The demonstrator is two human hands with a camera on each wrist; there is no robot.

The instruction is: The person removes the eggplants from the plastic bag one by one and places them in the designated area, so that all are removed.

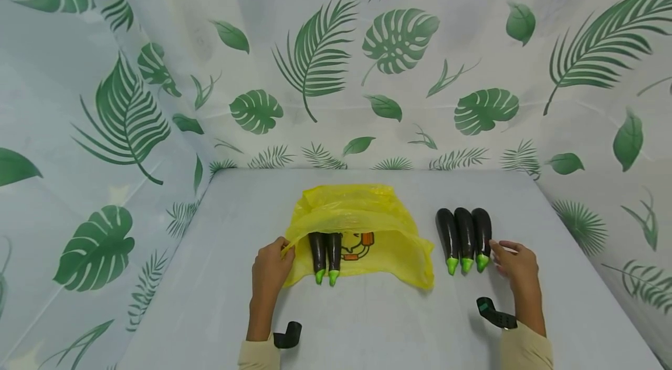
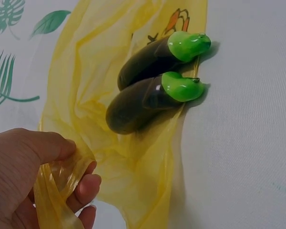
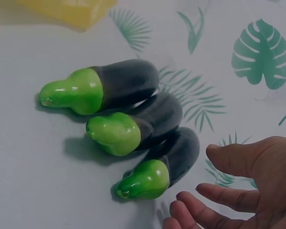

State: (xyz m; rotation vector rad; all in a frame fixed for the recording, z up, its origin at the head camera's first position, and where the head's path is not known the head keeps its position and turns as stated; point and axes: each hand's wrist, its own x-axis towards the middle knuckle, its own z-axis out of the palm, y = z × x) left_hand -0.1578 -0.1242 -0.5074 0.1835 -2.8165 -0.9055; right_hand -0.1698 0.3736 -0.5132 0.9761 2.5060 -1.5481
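- Beige cloth sleeves (image 1: pixel 259 355) end at the wrists, with black, angular wrist devices (image 1: pixel 287 335) beside the cuffs.
- The left hand (image 1: pixel 272 268) pinches the bag's rim, its thin film bunched between thumb and fingers.
- The right hand (image 1: pixel 517 265) is unclenched and grasps nothing, thumb and fingers apart, just beside the rightmost of three eggplants.
- Two eggplants (image 1: pixel 318 250) lie side by side in the bag's mouth: smooth, glossy, dark and elongated, their bright green caps poking past the lower edge.
- The yellow plastic bag (image 1: pixel 362 221) is crinkled and translucent, its upper layer lifted, with a black-line and orange print inside the opening.
- Three matching eggplants (image 1: pixel 465 236) lie in a close row right of the bag, caps toward the person.
- The white tabletop (image 1: pixel 388 323) looks matt, finely textured.
- Behind and at both sides hangs pale, lightly creased sheeting (image 1: pixel 336 131) printed with green palm and monstera leaves.
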